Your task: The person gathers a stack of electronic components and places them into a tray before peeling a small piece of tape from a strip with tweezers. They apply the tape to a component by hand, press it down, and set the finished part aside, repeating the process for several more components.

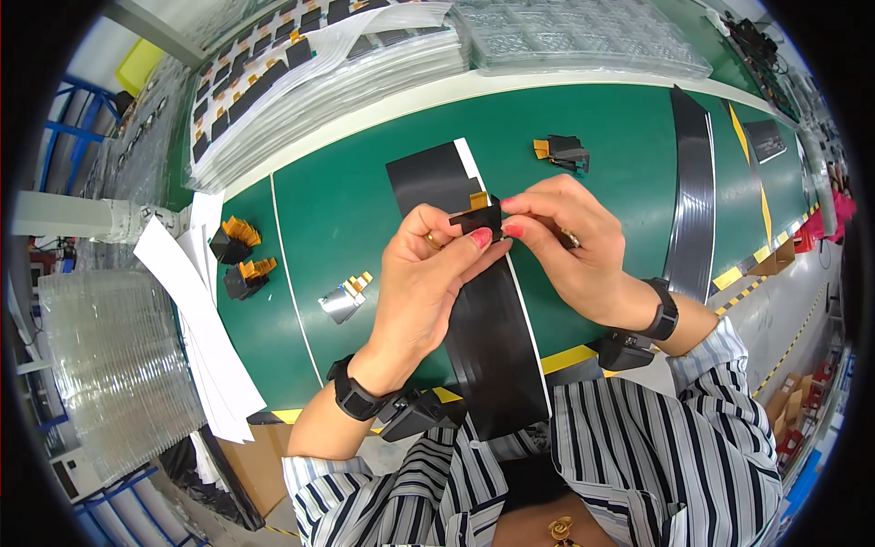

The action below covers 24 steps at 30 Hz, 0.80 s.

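Over the green table, my left hand (415, 283) pinches a small black flat part with a gold flex-cable tab (478, 219) between thumb and fingers. My right hand (580, 251) has its thumb and index fingertips closed at the part's right edge; what exactly lies between them is too small to make out. Beneath both hands runs a long black strip with a white edge (499, 351), reaching toward my body. Beyond my right hand lies a small stack of similar black parts with gold tabs (562, 152). Left of my left hand rests a silvery stack with gold tabs (345, 298).
Two black bundles with gold tabs (235, 240) lie at the left, beside white paper sheets (200, 333). Stacked clear trays (337, 96) holding black parts stand at the back left, with clear trays (583, 41) beside them. Another glossy black strip (690, 201) lies at the right.
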Each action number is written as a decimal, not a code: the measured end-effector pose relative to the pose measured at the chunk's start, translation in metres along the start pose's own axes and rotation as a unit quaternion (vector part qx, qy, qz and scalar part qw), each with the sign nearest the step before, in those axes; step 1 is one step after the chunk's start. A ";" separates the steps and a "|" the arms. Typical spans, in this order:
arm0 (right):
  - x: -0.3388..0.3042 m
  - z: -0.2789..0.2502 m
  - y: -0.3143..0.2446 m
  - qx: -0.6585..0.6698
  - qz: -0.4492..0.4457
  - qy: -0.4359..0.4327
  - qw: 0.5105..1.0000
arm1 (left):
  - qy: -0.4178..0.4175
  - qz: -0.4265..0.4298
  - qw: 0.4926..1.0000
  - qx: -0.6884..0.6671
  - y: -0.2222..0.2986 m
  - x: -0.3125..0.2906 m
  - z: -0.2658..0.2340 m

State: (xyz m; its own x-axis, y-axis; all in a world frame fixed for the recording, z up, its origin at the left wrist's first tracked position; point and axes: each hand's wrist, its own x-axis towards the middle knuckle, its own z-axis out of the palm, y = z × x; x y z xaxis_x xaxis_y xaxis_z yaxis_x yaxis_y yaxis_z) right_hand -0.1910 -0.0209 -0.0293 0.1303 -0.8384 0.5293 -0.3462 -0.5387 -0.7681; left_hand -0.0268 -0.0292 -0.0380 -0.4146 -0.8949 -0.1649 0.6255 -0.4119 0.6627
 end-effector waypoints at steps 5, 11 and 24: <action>-0.002 -0.003 -0.004 0.008 0.048 -0.024 0.998 | -0.008 -0.004 1.000 0.017 0.002 -0.001 0.003; -0.005 -0.001 0.001 0.101 0.118 -0.030 0.987 | -0.003 0.006 0.997 0.076 0.002 -0.002 0.002; -0.004 -0.005 -0.002 0.040 0.095 -0.051 0.993 | 0.079 0.256 0.831 0.487 0.005 -0.003 0.002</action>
State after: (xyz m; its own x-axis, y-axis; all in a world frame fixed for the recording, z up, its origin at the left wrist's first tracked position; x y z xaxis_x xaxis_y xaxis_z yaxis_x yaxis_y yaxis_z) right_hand -0.1954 -0.0161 -0.0277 0.1642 -0.9276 0.3355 -0.2994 -0.3709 -0.8791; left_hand -0.0236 -0.0278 -0.0327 -0.1190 -0.9529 0.2790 -0.1707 0.2965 0.9397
